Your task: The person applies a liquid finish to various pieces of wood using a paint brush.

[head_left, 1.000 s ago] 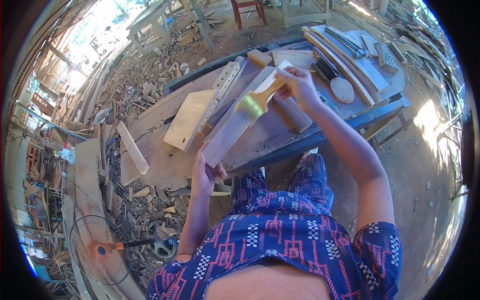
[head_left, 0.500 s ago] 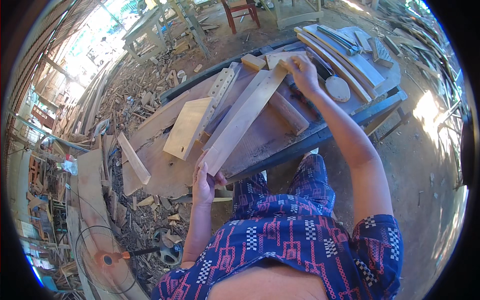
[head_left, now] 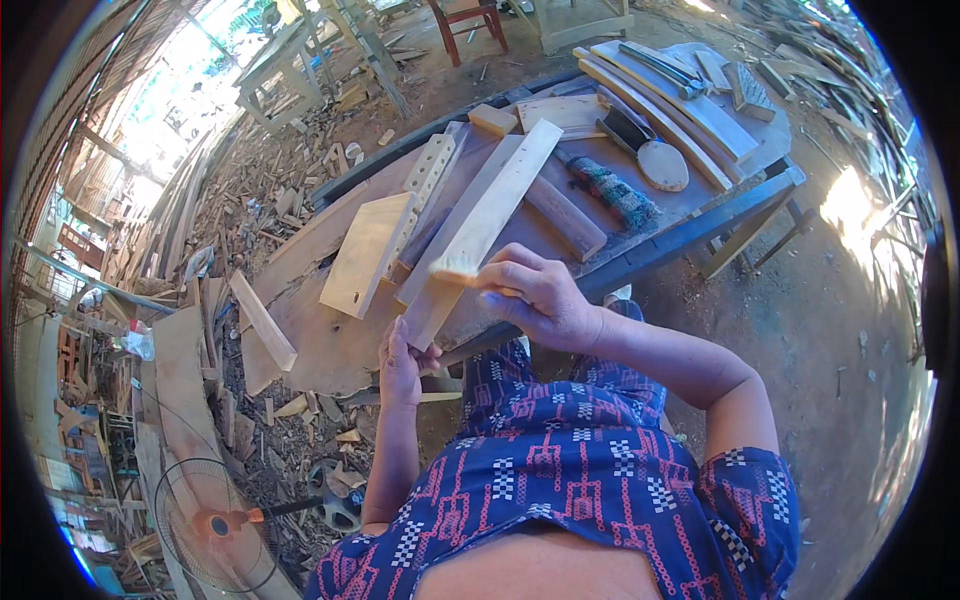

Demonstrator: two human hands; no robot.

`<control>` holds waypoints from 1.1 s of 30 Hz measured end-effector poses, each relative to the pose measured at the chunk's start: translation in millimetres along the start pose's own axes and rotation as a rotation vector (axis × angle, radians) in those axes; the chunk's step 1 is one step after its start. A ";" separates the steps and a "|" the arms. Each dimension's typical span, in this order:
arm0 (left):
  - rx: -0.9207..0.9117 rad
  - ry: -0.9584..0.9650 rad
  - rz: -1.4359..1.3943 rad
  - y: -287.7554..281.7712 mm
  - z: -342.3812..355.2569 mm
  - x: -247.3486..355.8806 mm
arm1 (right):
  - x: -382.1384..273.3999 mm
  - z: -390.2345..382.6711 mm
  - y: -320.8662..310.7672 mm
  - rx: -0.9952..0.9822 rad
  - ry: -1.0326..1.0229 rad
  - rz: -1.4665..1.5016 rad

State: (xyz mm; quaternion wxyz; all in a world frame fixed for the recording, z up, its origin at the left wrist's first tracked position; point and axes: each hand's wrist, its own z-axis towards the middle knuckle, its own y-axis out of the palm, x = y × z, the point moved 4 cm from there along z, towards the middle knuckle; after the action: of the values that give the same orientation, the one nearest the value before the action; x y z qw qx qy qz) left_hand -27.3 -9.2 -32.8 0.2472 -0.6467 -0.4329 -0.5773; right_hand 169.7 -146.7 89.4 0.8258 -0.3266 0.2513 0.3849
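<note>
A long pale wooden board (head_left: 492,200) lies slanted on the workbench (head_left: 700,210), its near end sticking out over the bench's front edge. My left hand (head_left: 402,360) grips that near end from below. My right hand (head_left: 540,298) is over the near part of the board, fingers closed on a small tan piece of sandpaper (head_left: 458,268) pressed against the board's top face.
A wide flat board (head_left: 365,255) and a strip with holes (head_left: 428,170) lie left of the long board. A dark brush (head_left: 620,190), an oval wooden piece (head_left: 663,165) and curved slats sit at the far right. Wood offcuts cover the ground at left, near a standing fan (head_left: 215,525).
My right hand has slid from the board's far end down its length to the near end. My left hand has kept its grip on the near end.
</note>
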 end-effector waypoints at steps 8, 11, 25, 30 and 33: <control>-0.063 0.049 -0.226 18.4 -2.8 21.4 | 3.7 4.6 -11.5 0.099 0.225 0.397; -0.229 -0.175 -0.514 9.4 4.8 6.9 | 2.8 5.4 -7.7 0.141 0.458 0.749; -0.182 -0.266 -0.654 -2.9 3.8 4.3 | 128.9 66.4 -71.6 0.368 0.604 0.472; -0.201 -0.288 -0.668 5.0 8.6 3.4 | 172.8 88.4 -138.3 0.594 0.496 0.089; -0.187 -0.297 -0.666 6.4 8.0 1.7 | 178.0 94.0 -152.7 0.662 0.411 -0.143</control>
State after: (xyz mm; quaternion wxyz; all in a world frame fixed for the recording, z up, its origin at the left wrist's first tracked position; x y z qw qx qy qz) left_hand -17.7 -5.4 -31.7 -0.0796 -0.5667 -0.5962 -0.5630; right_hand 410.0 -68.7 85.7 0.8436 -0.1297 0.4986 0.1513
